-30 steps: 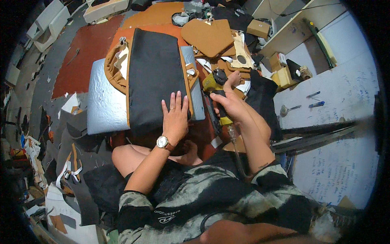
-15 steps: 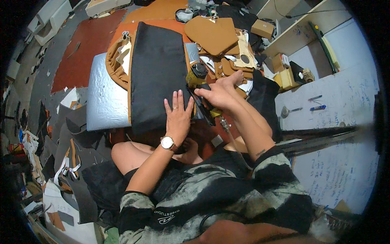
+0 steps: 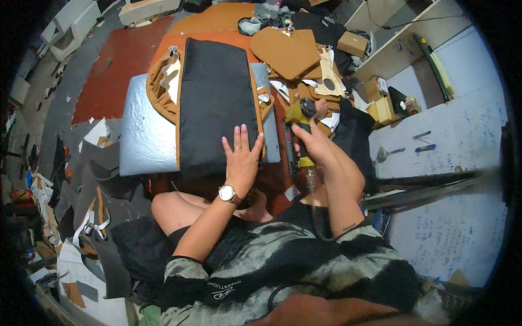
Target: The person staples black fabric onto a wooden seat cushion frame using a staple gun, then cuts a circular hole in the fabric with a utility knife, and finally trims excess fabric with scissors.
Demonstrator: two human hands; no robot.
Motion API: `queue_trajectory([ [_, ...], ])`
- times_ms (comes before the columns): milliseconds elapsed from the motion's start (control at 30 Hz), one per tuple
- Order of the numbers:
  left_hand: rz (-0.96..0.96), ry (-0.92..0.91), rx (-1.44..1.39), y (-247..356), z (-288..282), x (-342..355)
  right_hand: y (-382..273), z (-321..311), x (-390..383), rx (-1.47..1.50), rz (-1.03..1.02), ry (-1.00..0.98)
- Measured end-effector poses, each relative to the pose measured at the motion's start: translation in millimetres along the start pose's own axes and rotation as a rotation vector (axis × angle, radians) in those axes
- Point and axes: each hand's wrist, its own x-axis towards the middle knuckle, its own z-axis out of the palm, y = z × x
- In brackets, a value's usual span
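Your left hand (image 3: 241, 161) flat on black cloth (image 3: 215, 98), right fist (image 3: 317, 144) round yellow tool (image 3: 295, 114), lettered shirt (image 3: 283, 261) near, handwritten-on board (image 3: 451, 136) right.

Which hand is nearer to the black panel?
Left. The left hand rests on the black panel, at its near right corner; the right hand is apart from it, off to the right, with a tool in its grip.

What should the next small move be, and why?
Probably bring the yellow tool to the right edge of the black panel: the right hand holds it beside the panel, apart from it, while the left hand lies flat near that edge.
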Motion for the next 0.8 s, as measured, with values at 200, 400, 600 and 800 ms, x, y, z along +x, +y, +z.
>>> queue_trajectory([
  [200,-0.113,-0.006,0.038,13,14,28,142,-4,48,0.403,0.326,0.184],
  [400,-0.085,-0.036,-0.255,-27,-76,51,284,0,73,-0.06,0.49,0.313],
  [600,-0.194,-0.133,-0.017,-156,-78,-9,122,17,62,-0.453,-0.564,0.372],
  [800,-0.085,-0.152,-0.14,-160,-68,-47,49,39,57,-0.884,-1.182,-0.177],
])
